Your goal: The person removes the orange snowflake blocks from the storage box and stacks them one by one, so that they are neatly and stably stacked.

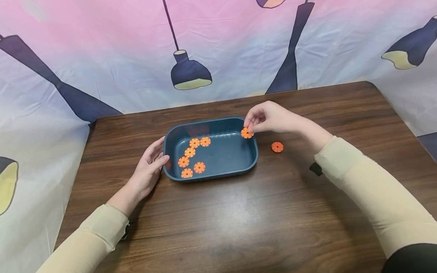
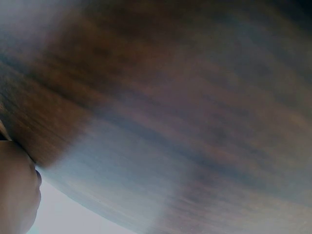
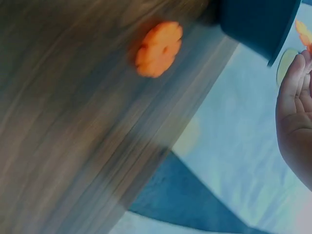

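Orange notched discs (image 1: 190, 152) sit before a pastel lamp-print cloth (image 1: 231, 31) on a brown wood-grain table (image 1: 225, 240): six inside a dark blue tray (image 1: 225, 155), plus one loose disc (image 1: 277, 147) near its right end. Left hand (image 1: 148, 170) grips tray's left end, thumb at rim, fingers outside; right hand (image 1: 271, 117) has thumb and fingers pinched on another disc (image 1: 246, 133), over tray's far right corner.

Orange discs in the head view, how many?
8: six orange discs in the tray, one pinched by the right hand, one on the table right of the tray.
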### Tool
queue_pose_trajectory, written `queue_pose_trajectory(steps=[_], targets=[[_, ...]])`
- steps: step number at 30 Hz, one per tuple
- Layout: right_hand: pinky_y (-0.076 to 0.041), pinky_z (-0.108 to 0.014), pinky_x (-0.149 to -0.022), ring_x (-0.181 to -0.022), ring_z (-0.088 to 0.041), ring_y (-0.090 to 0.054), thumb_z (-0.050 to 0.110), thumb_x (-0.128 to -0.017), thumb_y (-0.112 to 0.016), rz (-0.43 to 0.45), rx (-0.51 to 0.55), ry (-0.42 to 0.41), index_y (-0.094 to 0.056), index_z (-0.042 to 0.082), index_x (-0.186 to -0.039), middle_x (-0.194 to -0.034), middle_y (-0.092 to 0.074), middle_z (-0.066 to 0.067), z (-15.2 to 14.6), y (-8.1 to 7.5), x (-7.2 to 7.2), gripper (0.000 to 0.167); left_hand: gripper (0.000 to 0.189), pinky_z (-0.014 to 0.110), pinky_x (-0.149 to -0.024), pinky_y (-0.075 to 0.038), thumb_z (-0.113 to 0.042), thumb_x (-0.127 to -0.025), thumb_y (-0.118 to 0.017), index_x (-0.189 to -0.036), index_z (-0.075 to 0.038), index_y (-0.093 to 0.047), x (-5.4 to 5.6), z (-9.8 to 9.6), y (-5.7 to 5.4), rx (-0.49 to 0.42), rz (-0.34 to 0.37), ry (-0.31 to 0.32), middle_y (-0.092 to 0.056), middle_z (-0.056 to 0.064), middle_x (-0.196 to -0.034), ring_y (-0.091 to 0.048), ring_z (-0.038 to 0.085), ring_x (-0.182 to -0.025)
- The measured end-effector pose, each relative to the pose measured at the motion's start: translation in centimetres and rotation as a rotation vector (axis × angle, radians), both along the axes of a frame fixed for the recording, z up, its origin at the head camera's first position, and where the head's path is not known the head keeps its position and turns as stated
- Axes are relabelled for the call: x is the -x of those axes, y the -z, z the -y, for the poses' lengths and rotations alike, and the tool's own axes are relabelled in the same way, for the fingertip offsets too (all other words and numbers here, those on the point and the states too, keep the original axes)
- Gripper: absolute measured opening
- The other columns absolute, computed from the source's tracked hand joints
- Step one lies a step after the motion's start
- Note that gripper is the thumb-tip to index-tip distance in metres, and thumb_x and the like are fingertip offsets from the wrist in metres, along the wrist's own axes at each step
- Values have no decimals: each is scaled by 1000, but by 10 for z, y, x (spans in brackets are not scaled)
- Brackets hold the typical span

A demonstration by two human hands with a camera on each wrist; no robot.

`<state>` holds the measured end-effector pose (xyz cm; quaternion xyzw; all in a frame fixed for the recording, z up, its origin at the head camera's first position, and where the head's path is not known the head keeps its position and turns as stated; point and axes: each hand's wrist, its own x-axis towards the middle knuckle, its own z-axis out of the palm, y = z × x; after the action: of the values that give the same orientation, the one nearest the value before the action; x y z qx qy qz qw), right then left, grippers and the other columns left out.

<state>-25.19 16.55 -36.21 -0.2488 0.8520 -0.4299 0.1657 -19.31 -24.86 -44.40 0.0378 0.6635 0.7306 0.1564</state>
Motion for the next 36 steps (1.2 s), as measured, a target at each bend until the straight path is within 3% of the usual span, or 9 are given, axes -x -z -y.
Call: queue_pose_trajectory(steps=[7, 12, 25, 36], targets=[[-57, -21, -77, -84, -18, -69, -1, -94, -76, 28, 11, 90, -76, -3, -105, -90, -76, -5, -30, 8, -5, 11, 59, 11, -106, -46, -7, -110, -55, -165, -17, -35, 0, -1, -2, 1, 6, 0, -49, -12, -147, -50, 2, -134], [-55, -21, -75, -81, -13, -68, 0, -94, -77, 60, -24, 144, -76, -2, -107, -90, -77, -4, -45, 17, -9, 13, 59, 11, -105, -47, -6, -110, -55, -164, -18, -36, -1, 0, -1, -3, 5, -4, -50, -12, -146, -51, 2, -133], [-57, -21, -74, -77, -3, -67, -3, -95, -72, 146, -15, 118, -73, -11, -108, -89, -77, -3, -70, 45, -11, 15, 59, 12, -108, -44, -7, -110, -56, -164, -19, -37, -1, 0, 0, 8, 18, -9, -49, -12, -148, -48, 4, -136], [-56, -22, -73, -77, -5, -64, -1, -95, -74, 192, -50, 109, -74, -9, -110, -91, -75, -7, -75, 53, -13, 17, 58, 12, -109, -43, -7, -110, -56, -164, -20, -37, 0, 1, 1, 5, 8, -5, -49, -12, -149, -48, 4, -137]])
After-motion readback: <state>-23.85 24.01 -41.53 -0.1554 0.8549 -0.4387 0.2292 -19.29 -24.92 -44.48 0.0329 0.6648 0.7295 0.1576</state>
